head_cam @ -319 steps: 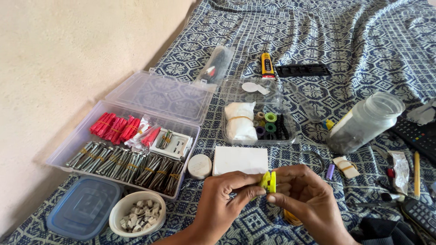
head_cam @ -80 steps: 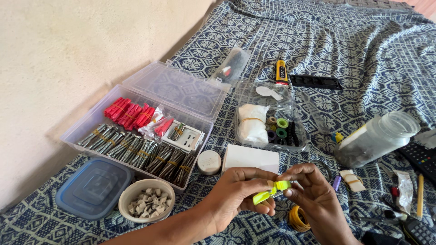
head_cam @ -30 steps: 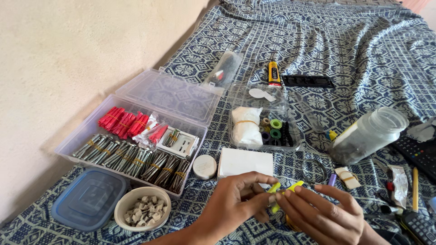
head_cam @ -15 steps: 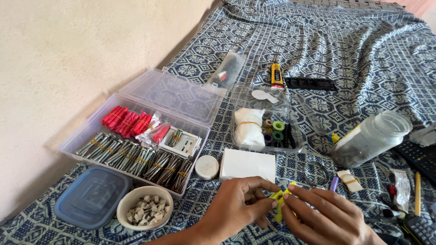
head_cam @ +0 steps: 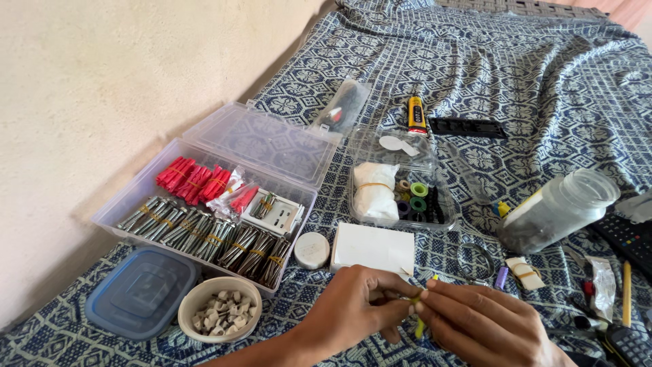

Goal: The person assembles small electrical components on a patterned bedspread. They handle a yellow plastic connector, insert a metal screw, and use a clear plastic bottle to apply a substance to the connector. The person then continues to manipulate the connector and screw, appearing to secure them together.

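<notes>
My left hand point(head_cam: 353, 312) and my right hand point(head_cam: 482, 326) meet at the bottom centre of the head view, fingertips pinched together on a small yellow-green plastic piece point(head_cam: 420, 325). Only slivers of it show between the fingers, so its shape is unclear. Both hands hover just above the blue patterned bedspread point(head_cam: 516, 61). A white card box point(head_cam: 372, 247) lies right behind my left hand.
An open clear case point(head_cam: 204, 204) with red wall plugs and bundled screws lies at left. A white bowl of clips point(head_cam: 219, 314), a blue lid point(head_cam: 141, 291), a round white cap point(head_cam: 312, 249), a clear tray of tape rolls point(head_cam: 401, 190), a tipped jar point(head_cam: 558, 209) and a glue tube point(head_cam: 416, 114) surround the hands.
The yellow-green piece, stretched out between my fingers earlier, is now mostly covered by both hands. My hands have closed together and dropped slightly toward the bedspread.
</notes>
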